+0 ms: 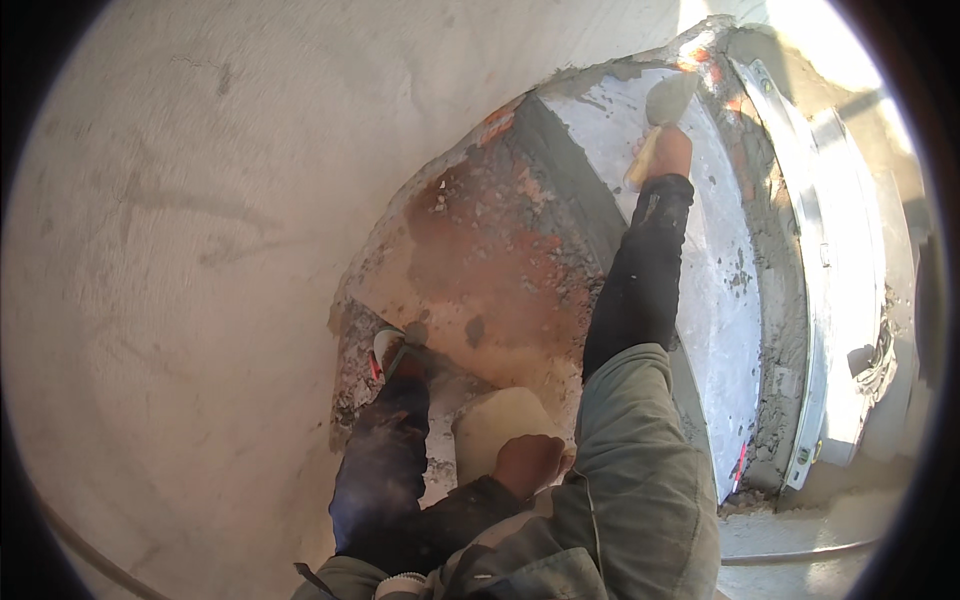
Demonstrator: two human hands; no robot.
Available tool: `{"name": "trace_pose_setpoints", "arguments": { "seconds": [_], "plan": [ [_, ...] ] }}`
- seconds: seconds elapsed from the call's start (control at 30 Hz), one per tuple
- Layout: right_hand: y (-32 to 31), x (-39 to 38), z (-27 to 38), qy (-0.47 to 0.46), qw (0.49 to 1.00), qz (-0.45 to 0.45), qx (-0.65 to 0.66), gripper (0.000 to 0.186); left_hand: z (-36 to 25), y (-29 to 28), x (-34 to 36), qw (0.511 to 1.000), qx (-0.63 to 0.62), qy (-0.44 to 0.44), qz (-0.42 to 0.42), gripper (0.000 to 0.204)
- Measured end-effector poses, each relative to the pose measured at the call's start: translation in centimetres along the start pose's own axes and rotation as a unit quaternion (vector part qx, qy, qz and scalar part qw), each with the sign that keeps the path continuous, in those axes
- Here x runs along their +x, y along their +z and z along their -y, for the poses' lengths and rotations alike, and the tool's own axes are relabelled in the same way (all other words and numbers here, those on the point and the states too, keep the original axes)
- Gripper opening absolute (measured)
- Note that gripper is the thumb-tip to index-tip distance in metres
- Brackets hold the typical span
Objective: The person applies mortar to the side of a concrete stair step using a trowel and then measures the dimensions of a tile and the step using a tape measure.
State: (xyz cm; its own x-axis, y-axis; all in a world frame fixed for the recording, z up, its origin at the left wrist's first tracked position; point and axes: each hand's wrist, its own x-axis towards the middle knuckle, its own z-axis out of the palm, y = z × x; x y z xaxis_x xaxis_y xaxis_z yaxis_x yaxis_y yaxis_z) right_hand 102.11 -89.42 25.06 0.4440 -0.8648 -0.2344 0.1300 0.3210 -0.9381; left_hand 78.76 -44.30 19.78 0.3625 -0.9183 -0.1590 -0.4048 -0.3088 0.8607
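Note:
My right hand (668, 152) reaches to the upper right over a pale, mortar-spotted slab (730, 280), closed on what looks like a trowel, with a grey blade (672, 92) and pale handle (637, 172). My left hand (528, 465) is low in the middle, its fingers curled beside a cream object (495, 415); whether it grips that is unclear. A band of wet grey mortar (560, 150) runs along the slab's left edge, beside rough brown, rubble-edged ground (480, 260).
A pale plastered surface (170, 280) fills the left. Long metal levels (805, 430) lie along the right beside more rough mortar (770, 400). My sandalled foot (390, 350) rests at the rough area's lower left. A hose-like line (90, 560) crosses the lower-left corner.

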Motion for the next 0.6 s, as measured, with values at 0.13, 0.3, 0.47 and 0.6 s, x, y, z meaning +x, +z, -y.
{"name": "trace_pose_setpoints", "arguments": {
  "seconds": [0.13, 0.3, 0.47, 0.6],
  "plan": [
    [-1.7, 9.1, -1.7, 0.126, 0.969, 0.166, 0.133, 0.032, -1.0, -1.3, 0.5, 0.996, 0.073, -0.039, 0.045, 0.034],
    [2.4, 12.8, -2.4, 0.165, 0.956, 0.191, 0.152, 0.026, -0.5, -0.4, 0.4, 0.997, 0.070, -0.022, 0.017, 0.035],
    [8.4, 4.9, -6.6, 0.228, 0.920, 0.235, 0.215, 0.023, -1.1, -2.4, 0.4, 0.999, 0.046, 0.003, 0.000, 0.032],
    [12.8, -4.4, -7.7, 0.239, 0.914, 0.224, 0.241, 0.029, -1.0, -0.2, 0.4, 0.996, 0.084, -0.014, -0.028, 0.031]
  ]
}}
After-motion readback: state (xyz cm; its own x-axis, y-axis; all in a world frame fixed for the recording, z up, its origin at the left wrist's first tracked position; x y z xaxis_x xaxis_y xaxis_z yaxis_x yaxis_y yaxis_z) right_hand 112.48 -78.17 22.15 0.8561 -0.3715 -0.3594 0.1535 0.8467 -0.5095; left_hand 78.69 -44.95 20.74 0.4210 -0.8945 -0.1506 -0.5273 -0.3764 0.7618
